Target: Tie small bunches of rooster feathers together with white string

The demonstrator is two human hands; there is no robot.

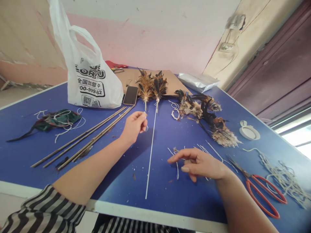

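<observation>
My left hand (136,125) is raised over the middle of the table, thumb and fingers pinched together. A small pale bit shows at its fingertips, too little to name. Just beyond it are two feather bundles (145,84) tied with white string onto short sticks. My right hand (200,163) hovers palm down with fingers apart and nothing in them. Beneath and beside it lie cut pieces of white string (211,152). Scissors (257,186) with red handles rest to its right. Loose feather clumps (218,127) lie farther back.
A white plastic bag (94,81) stands at back left by a phone (130,95). Thin sticks (85,137) and a dark green cloth-like bundle (57,119) lie left. Tangled string (282,176), a white tape roll (249,132) and a silver packet (198,82) are at right.
</observation>
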